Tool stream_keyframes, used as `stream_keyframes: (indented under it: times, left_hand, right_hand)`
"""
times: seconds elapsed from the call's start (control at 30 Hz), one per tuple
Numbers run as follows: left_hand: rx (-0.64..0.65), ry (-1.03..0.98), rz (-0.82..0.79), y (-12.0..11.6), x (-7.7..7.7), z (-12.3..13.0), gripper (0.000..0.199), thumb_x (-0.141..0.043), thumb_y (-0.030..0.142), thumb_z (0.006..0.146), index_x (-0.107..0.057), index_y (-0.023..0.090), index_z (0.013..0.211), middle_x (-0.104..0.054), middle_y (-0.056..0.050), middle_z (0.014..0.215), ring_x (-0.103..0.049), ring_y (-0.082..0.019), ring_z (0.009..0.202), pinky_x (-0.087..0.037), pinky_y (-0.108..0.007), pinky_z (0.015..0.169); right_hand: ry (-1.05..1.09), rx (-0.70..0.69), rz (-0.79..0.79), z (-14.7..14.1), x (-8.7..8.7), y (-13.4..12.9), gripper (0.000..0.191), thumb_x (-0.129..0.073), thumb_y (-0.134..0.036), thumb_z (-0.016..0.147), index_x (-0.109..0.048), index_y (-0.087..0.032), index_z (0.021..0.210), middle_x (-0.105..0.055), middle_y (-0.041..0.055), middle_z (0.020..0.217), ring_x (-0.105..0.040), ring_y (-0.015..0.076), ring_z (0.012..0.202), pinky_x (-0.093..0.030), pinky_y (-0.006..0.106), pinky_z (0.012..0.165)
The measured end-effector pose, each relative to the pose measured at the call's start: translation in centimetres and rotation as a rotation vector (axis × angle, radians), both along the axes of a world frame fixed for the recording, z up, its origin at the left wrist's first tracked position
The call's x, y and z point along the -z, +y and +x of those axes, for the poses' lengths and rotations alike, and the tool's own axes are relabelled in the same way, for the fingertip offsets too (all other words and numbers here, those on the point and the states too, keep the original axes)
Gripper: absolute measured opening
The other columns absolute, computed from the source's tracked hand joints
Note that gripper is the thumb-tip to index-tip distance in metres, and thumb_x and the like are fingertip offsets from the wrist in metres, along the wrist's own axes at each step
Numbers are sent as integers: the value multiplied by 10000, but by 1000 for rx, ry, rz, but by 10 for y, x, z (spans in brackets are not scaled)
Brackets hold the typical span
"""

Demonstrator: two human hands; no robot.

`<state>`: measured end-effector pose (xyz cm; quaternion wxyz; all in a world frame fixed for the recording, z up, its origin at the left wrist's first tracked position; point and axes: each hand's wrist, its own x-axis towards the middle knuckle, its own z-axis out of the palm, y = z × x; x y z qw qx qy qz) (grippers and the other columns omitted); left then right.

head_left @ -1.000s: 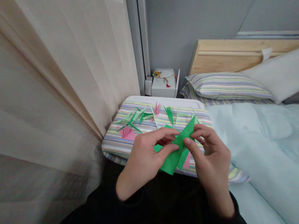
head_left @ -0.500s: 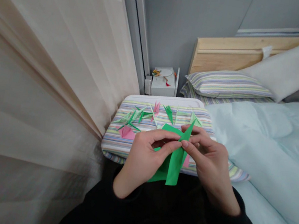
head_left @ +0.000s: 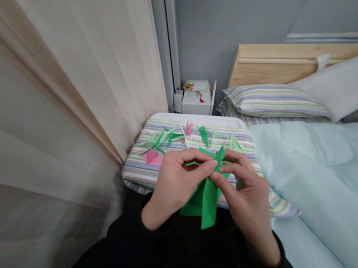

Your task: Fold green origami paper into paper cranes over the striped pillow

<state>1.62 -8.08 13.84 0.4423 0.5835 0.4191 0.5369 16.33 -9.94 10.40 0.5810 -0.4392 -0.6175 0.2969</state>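
Note:
Between my two hands is a partly folded sheet of green origami paper (head_left: 209,202), held above the near edge of the table. My left hand (head_left: 183,174) pinches it near its upper fold with thumb and index finger. From the other side, my right hand (head_left: 246,187) has its thumb pressed on the paper, with its other fingers curled behind. A narrow green point sticks up between the fingertips, and wider flaps hang down below. Just beyond, folded pink paper (head_left: 153,157) and several green paper cranes (head_left: 160,139) lie on the striped cloth (head_left: 139,174).
A small table (head_left: 198,119) with a white rim carries the cloth. Left of it hangs a pale curtain (head_left: 73,64). On the right is a bed with a light blue quilt (head_left: 332,170) and a striped pillow (head_left: 274,102). A white cabinet (head_left: 196,105) stands behind.
The paper's upright point has shifted left and now stands lower. My right hand has moved slightly left with it, and the lower flap has swung a little to the right.

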Motion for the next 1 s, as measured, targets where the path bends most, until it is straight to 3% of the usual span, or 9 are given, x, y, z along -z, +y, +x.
stream_keyframes:
  times: [0.1, 0.2, 0.3, 0.37, 0.47, 0.6, 0.77, 0.87, 1.0]
  left_hand:
    - [-38, -15, 18, -4, 1, 5, 96, -765, 172, 791, -753, 177, 696, -740, -8, 714, -673, -149, 706, -539, -255, 665]
    - [22, -34, -21, -2, 3, 2, 110, -770, 191, 801, -728, 165, 703, -706, -14, 715, -652, -144, 711, -542, -253, 670]
    - [190, -79, -61, 4, 2, -9, 118, -776, 226, 820, -731, 177, 917, -659, -6, 772, -625, -131, 707, -536, -234, 626]
    - [331, -65, -70, 7, -2, -19, 369, -756, 240, 850, -669, 238, 1209, -639, 0, 850, -620, -129, 694, -537, -237, 594]
    - [510, 126, -65, 10, -11, -33, 270, -703, 228, 890, -702, 229, 1160, -663, -36, 983, -628, -133, 733, -557, -255, 639]
    - [452, 315, -12, 15, -20, -42, 94, -696, 211, 879, -726, 198, 967, -665, -49, 960, -642, -171, 823, -536, -268, 678]
    - [325, 415, 223, 20, -20, -41, 74, -736, 235, 852, -692, 189, 815, -682, -79, 1040, -629, -233, 1046, -475, -370, 971]
    - [301, 361, 129, 18, -18, -37, 134, -691, 265, 875, -642, 180, 785, -646, -39, 842, -603, -185, 841, -483, -319, 823]
    - [289, 272, -6, 13, -15, -30, 208, -700, 273, 846, -576, 171, 713, -506, 22, 681, -465, -116, 639, -387, -245, 598]
  right_hand:
    - [-18, 16, 29, -3, 1, 0, 100, -747, -217, 879, -699, -233, 793, -666, 58, 1145, -627, 246, 1149, -448, 434, 1013]
    - [-59, -32, 25, 1, -1, -1, 125, -697, -223, 922, -693, -228, 797, -640, 59, 1151, -607, 236, 1167, -440, 411, 1019]
    - [-113, -135, -5, 10, -9, -1, 171, -648, -258, 961, -687, -224, 798, -596, 56, 1147, -579, 232, 1175, -429, 394, 1031]
    - [-158, -229, -26, 16, -16, -1, 214, -597, -267, 992, -660, -221, 793, -577, 52, 1126, -574, 222, 1148, -429, 382, 1028]
    - [-269, -376, -32, 23, -25, 1, 243, -523, -279, 1030, -626, -224, 816, -584, 53, 1105, -576, 219, 1118, -450, 371, 1002]
    - [-403, -429, 18, 29, -28, 6, 208, -504, -295, 1038, -661, -239, 913, -602, 69, 1178, -577, 238, 1164, -447, 388, 1040]
    - [-444, -401, 35, 31, -29, 9, 171, -513, -283, 1031, -653, -246, 939, -642, 77, 1174, -606, 247, 1147, -465, 401, 1016]
    - [-412, -386, 22, 28, -29, 9, 132, -543, -266, 1014, -640, -241, 929, -676, 63, 1082, -634, 233, 1050, -485, 372, 938]
    - [-367, -332, -39, 23, -26, 9, 110, -588, -275, 990, -629, -227, 899, -687, 25, 916, -637, 206, 894, -474, 321, 821]
